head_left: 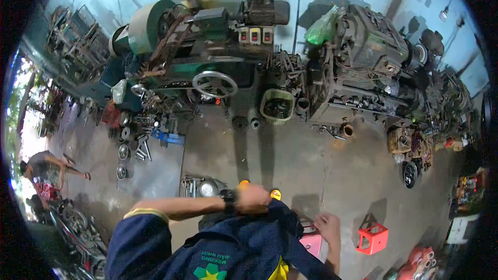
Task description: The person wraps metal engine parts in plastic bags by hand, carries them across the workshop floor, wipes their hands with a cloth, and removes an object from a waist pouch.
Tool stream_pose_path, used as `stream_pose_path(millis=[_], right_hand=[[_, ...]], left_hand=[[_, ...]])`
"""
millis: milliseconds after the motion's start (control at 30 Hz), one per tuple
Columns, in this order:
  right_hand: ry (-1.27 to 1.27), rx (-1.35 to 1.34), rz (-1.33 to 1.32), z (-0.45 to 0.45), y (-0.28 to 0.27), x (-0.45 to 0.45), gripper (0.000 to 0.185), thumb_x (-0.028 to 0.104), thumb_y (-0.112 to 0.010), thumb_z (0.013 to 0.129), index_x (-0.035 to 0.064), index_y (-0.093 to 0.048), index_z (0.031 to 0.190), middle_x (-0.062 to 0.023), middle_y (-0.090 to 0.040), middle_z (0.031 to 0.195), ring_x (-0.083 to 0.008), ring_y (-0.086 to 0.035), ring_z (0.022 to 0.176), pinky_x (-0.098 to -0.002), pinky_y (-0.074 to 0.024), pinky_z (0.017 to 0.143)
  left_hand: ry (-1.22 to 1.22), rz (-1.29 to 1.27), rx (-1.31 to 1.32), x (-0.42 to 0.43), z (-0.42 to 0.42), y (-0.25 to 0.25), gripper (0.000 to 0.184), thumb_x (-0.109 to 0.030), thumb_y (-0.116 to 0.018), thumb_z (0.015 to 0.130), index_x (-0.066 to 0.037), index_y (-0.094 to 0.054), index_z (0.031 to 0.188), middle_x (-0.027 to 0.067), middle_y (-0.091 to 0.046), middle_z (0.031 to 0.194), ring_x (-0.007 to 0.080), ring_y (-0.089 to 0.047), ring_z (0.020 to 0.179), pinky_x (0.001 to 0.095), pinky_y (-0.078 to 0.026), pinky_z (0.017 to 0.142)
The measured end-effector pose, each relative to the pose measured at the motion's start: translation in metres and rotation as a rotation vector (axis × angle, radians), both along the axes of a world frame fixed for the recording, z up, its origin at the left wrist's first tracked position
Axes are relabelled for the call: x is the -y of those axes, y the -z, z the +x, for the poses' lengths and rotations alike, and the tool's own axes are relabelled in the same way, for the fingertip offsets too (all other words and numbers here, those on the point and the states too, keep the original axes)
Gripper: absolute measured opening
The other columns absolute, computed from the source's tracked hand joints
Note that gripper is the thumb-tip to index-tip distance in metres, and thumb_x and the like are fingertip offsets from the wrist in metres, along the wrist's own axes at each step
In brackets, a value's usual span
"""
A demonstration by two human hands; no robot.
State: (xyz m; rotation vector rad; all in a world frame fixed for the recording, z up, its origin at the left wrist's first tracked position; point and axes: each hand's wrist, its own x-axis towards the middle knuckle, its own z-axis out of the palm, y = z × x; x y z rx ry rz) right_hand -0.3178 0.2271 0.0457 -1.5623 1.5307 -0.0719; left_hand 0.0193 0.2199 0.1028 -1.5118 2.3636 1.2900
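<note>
My left hand [253, 200], with a dark wristwatch [227, 199] on its wrist, reaches across my body. Its fingers are closed on the navy shirt [280, 212], near the side of my right arm; motion blurs them a little. The shirt covers my chest, where a green and yellow logo and lettering show upside down, and has yellow trim on the left sleeve. Off to the right, my right hand [327, 226] is raised with loosely bent fingers and nothing visible in them. Behind that hand stands a pink stool [312, 242], partly hidden by my arm.
A red stool [372, 238] stands to the right. Green machinery with a handwheel [215, 84] and another large machine [371, 46] line the wall, a mesh basket [277, 106] between them. Metal parts [142, 148] lie left. Another person [49, 166] is far left, near motorbikes [72, 223].
</note>
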Motion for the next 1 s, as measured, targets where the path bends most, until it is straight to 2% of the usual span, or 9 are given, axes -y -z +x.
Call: stream_pose_path(millis=[67, 167, 533, 633, 667, 700, 767, 900, 1000], right_hand=[[0.097, 0.426, 0.192, 0.062, -0.018, 0.008, 0.021, 0.010, -0.060, 0.082, -0.0046, -0.064, 0.098, -0.0144, -0.069, 0.087, -0.0213, -0.066, 0.081, -0.0356, -0.0504, 0.071], [-0.188, 0.285, 0.214, 0.083, 0.005, -0.001, 0.023, 0.010, -0.064, 0.080, -0.0039, -0.064, 0.098, -0.0147, -0.068, 0.091, -0.0187, -0.063, 0.085, -0.0349, -0.0480, 0.075], [0.055, 0.088, 0.448, 0.037, 0.000, -0.027, 0.017, -0.001, -0.061, 0.075, -0.0026, -0.064, 0.092, -0.0036, -0.061, 0.078, -0.0102, -0.056, 0.072, -0.0272, -0.0429, 0.055], [0.043, 0.154, 0.531, 0.010, 0.041, -0.028, 0.024, 0.002, -0.064, 0.074, -0.0010, -0.064, 0.097, -0.0046, -0.061, 0.081, -0.0110, -0.058, 0.076, -0.0265, -0.0445, 0.056], [-0.012, 0.205, 0.527, 0.013, 0.036, -0.024, 0.023, 0.001, -0.063, 0.075, -0.0020, -0.064, 0.098, -0.0045, -0.063, 0.084, -0.0109, -0.058, 0.077, -0.0266, -0.0456, 0.060], [-0.069, 0.254, 0.524, 0.021, 0.024, -0.015, 0.023, 0.001, -0.063, 0.076, -0.0029, -0.064, 0.098, -0.0044, -0.065, 0.087, -0.0108, -0.058, 0.079, -0.0267, -0.0468, 0.064], [-0.178, 0.336, 0.523, 0.024, 0.012, -0.002, 0.025, -0.001, -0.061, 0.077, -0.0033, -0.064, 0.102, -0.0058, -0.066, 0.091, -0.0119, -0.060, 0.083, -0.0267, -0.0481, 0.069], [-0.211, 0.369, 0.414, 0.016, 0.022, 0.042, 0.031, -0.002, -0.056, 0.082, -0.0025, -0.061, 0.113, -0.0090, -0.067, 0.101, -0.0152, -0.063, 0.091, -0.0272, -0.0489, 0.081], [-0.169, 0.215, 0.166, 0.043, 0.035, 0.075, 0.035, -0.003, -0.055, 0.082, -0.0026, -0.059, 0.117, -0.0089, -0.067, 0.103, -0.0160, -0.062, 0.093, -0.0275, -0.0480, 0.085]], left_hand=[[0.089, -0.042, -0.018, 0.007, -0.017, 0.012, 0.024, -0.026, -0.064, 0.069, -0.005, -0.067, 0.080, 0.0180, -0.065, 0.078, 0.0370, -0.064, 0.076, 0.0455, -0.052, 0.067], [0.074, -0.131, -0.041, 0.018, -0.043, 0.026, 0.023, -0.025, -0.066, 0.068, -0.006, -0.067, 0.082, 0.0166, -0.066, 0.080, 0.0361, -0.064, 0.077, 0.0448, -0.052, 0.069], [0.528, -0.168, -0.208, 0.041, -0.161, 0.087, 0.024, -0.017, -0.073, 0.047, 0.001, -0.065, 0.061, 0.0207, -0.063, 0.064, 0.0345, -0.063, 0.059, 0.0468, -0.052, 0.055], [0.468, -0.129, -0.183, 0.046, -0.166, 0.132, 0.029, -0.019, -0.067, 0.060, 0.002, -0.069, 0.080, 0.0226, -0.067, 0.076, 0.0357, -0.067, 0.074, 0.0455, -0.054, 0.066], [0.431, -0.203, -0.261, 0.048, -0.186, 0.197, 0.027, -0.019, -0.066, 0.060, 0.003, -0.069, 0.077, 0.0235, -0.066, 0.075, 0.0368, -0.066, 0.071, 0.0455, -0.053, 0.063], [0.330, -0.190, -0.150, 0.045, -0.103, 0.065, 0.020, -0.022, -0.066, 0.065, -0.002, -0.068, 0.070, 0.0199, -0.065, 0.072, 0.0346, -0.066, 0.068, 0.0494, -0.053, 0.061], [0.108, -0.128, -0.195, 0.050, -0.032, -0.002, 0.025, -0.025, -0.062, 0.075, -0.007, -0.068, 0.092, 0.0169, -0.067, 0.086, 0.0351, -0.066, 0.081, 0.0455, -0.052, 0.073], [-0.718, -0.137, -0.405, 0.005, 0.104, -0.032, 0.034, -0.017, -0.061, 0.087, -0.001, -0.059, 0.117, 0.0121, -0.064, 0.113, 0.0214, -0.061, 0.104, 0.0320, -0.049, 0.086], [-1.017, -0.276, -0.329, -0.073, 0.157, 0.037, 0.031, -0.017, -0.062, 0.087, -0.002, -0.062, 0.114, 0.0125, -0.068, 0.102, 0.0187, -0.064, 0.081, 0.0300, -0.050, 0.073]])
